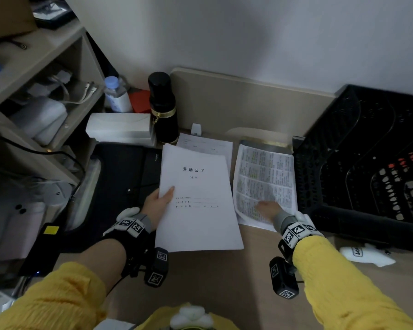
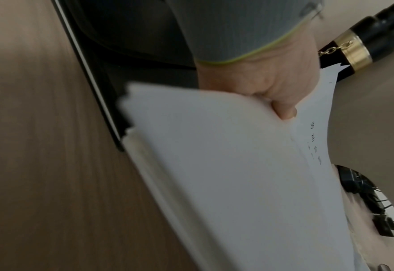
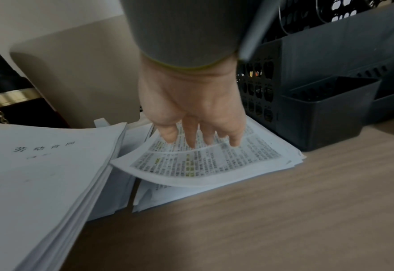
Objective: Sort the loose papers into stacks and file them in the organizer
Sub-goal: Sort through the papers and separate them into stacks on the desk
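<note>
I note a wood-grain desk (image 1: 224, 282) against a white wall. My left hand (image 1: 156, 206) grips the contract stack (image 1: 196, 201) at centre; my right hand (image 1: 267, 208), fingers straight, presses the printed stack (image 1: 265, 172) beside the black organizer (image 1: 358, 163) on the right.

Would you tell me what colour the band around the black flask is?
Gold; the band around the flask shows best in the left wrist view.

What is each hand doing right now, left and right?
Left hand: gripping the white paper stack, thumb on top.
Right hand: open, straight fingers touching the printed sheets on the desk.
</note>
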`<state>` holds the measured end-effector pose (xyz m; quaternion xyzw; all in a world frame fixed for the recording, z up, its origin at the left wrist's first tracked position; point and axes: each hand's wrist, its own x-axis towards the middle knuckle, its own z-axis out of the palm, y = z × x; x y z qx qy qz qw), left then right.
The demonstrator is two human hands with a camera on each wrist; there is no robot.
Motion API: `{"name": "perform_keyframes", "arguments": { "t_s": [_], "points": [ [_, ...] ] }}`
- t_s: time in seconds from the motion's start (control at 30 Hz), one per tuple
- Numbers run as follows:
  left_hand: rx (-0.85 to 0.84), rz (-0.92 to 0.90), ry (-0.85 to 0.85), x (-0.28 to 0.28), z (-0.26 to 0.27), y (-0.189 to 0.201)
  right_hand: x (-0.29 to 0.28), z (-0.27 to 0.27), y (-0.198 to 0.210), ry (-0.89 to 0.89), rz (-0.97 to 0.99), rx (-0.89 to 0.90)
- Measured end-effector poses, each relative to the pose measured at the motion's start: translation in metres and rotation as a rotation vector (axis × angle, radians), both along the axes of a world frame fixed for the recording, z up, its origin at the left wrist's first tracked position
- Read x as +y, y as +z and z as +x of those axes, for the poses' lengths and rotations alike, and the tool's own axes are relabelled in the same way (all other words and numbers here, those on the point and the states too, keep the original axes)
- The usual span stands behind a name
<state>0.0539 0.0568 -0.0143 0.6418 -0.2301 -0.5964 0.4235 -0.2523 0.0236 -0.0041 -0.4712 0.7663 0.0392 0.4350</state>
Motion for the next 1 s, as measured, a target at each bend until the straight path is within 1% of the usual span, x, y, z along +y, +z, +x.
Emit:
{"name": "perform_keyframes", "arguments": {
  "t_s": [0.1, 0.13, 0.23, 0.3, 0.43, 0.6, 0.7, 0.83, 1.0],
  "points": [
    [0.011, -0.008, -0.008, 0.004, -0.001, 0.002, 0.015, 0.008, 0.005, -0.133, -0.161, -0.257],
    [0.020, -0.010, -0.012, 0.006, -0.002, 0.002, 0.020, 0.014, 0.009, -0.147, -0.187, -0.328],
    [0.050, -0.020, -0.033, 0.015, -0.005, 0.004, 0.036, 0.034, 0.025, -0.111, -0.201, -0.483],
    [0.052, -0.018, -0.038, 0.022, -0.008, 0.005, 0.046, 0.047, 0.029, -0.059, -0.212, -0.536],
    [0.034, -0.015, -0.037, 0.035, -0.005, 0.001, 0.062, 0.062, 0.020, -0.048, -0.266, -0.525],
    [0.010, 0.016, -0.057, 0.044, 0.004, -0.002, 0.071, 0.072, 0.007, -0.027, -0.270, -0.518],
    [0.010, 0.030, -0.059, 0.046, 0.008, -0.004, 0.074, 0.077, 0.005, -0.054, -0.265, -0.483],
    [-0.003, 0.040, -0.056, 0.046, 0.014, -0.007, 0.074, 0.081, 0.001, -0.096, -0.301, -0.505],
    [0.049, 0.045, -0.061, 0.047, 0.016, -0.005, 0.069, 0.084, -0.003, -0.171, -0.340, -0.393]
  ]
}}
